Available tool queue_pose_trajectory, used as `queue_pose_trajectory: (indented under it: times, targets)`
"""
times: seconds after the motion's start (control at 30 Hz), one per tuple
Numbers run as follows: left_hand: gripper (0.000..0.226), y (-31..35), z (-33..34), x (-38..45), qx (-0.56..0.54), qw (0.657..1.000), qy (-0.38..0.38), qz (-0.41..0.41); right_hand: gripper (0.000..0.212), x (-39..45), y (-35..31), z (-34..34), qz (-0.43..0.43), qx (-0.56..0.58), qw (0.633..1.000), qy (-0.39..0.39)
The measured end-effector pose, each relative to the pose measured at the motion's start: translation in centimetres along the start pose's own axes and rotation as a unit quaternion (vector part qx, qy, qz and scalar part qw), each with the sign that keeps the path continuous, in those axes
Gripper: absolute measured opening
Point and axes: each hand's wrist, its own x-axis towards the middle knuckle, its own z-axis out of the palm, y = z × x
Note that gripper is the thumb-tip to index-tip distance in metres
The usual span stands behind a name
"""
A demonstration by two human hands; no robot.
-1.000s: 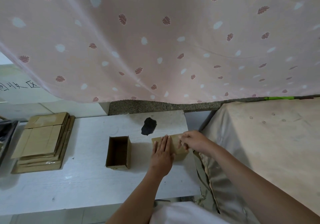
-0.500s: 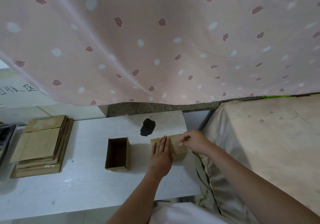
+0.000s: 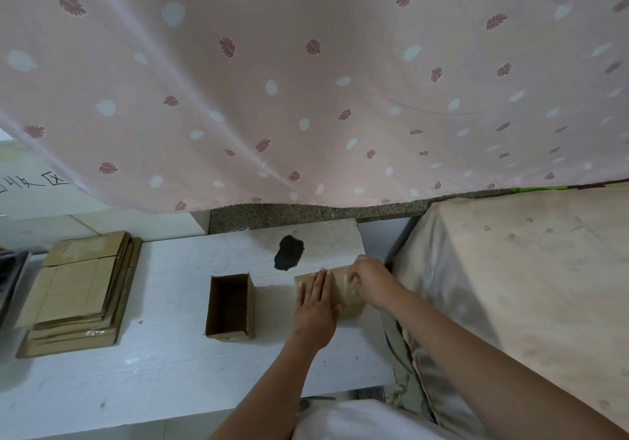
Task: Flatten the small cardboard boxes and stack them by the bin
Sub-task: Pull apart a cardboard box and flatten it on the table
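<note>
A closed cardboard box (image 3: pixel 340 291) is lying on the white counter (image 3: pixel 163 364), directly under both hands. The left hand (image 3: pixel 315 307) is laid flat on the box's near-left part, its fingers (image 3: pixel 321 281) straight and pressing down, grasping nothing. The right hand (image 3: pixel 369 281) is set on the box's far-right part with its fingers (image 3: pixel 354 281) curled at a strip of clear tape (image 3: pixel 350 285); the tape appears to be picked at, though whether an end is actually pinched cannot be told.

To the left of the fingers, near but apart from them, an open-topped box (image 3: pixel 229 305) is standing unflattened. Well apart, farther left, a stack of flattened boxes (image 3: pixel 78 290) is lying beside a dark bin edge (image 3: pixel 10 279).

The step in hand is judged to be the freeing of the taped seam. It would be done well if the box were kept pinned by the flat hand while a tape end is lifted and drawn low along the seam, so that the cardboard is not torn. Once the flaps are released, the box could be pressed flat along its creases and carried left to the stack.
</note>
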Motion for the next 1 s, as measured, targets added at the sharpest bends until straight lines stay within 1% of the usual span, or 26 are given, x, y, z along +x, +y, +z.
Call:
queue_pose_trajectory:
  times: [0.03,0.1,0.17,0.33,0.43,0.53,0.7,0.77,0.8,0.87,0.9,1.0]
  targets:
    - [0.069,0.0,0.0,0.0,0.0,1.0,0.0,0.0,0.02,-0.1,0.1,-0.1,0.0,-0.012,1.0,0.01]
    - [0.069,0.0,0.0,0.0,0.001,1.0,0.0,0.001,0.024,0.0,0.3,-0.3,0.0,-0.045,0.999,0.019]
    - [0.069,0.0,-0.1,0.0,0.001,1.0,-0.002,0.0,0.03,0.1,0.1,-0.5,0.003,-0.069,0.998,0.006]
    - [0.069,0.1,-0.1,0.2,0.008,1.0,-0.012,-0.004,0.029,-0.2,-0.6,0.3,0.0,-0.109,0.993,-0.032]
    - [0.069,0.1,-0.2,0.4,0.01,1.0,-0.014,-0.003,0.027,-0.5,-0.5,0.8,-0.007,-0.116,0.993,-0.004]
    - [0.069,-0.2,0.0,0.4,0.011,1.0,-0.014,-0.002,0.026,-0.4,-0.5,0.9,-0.019,-0.159,0.987,0.003]
    - [0.069,-0.1,0.1,0.4,0.014,1.0,-0.009,0.002,0.026,-0.4,-0.4,0.3,-0.037,-0.149,0.988,0.003]
    - [0.069,-0.2,0.0,0.4,0.011,1.0,-0.006,0.004,0.027,-0.7,-0.3,0.0,-0.023,-0.143,0.989,0.005]
    - [0.069,-0.2,-0.1,0.4,0.01,1.0,-0.006,0.005,0.031,-0.8,-0.2,0.1,-0.017,-0.13,0.991,0.008]
    - [0.068,-0.2,-0.2,0.4,0.009,1.0,-0.008,0.005,0.046,-1.0,0.0,0.3,-0.012,-0.095,0.995,0.001]
    - [0.068,-0.2,-0.2,0.4,0.009,1.0,-0.009,0.005,0.048,-1.1,0.1,0.5,-0.015,-0.089,0.996,-0.004]
    - [0.068,-0.2,-0.3,0.3,0.01,1.0,-0.007,0.006,0.026,-0.9,0.5,1.3,0.005,-0.083,0.996,-0.014]
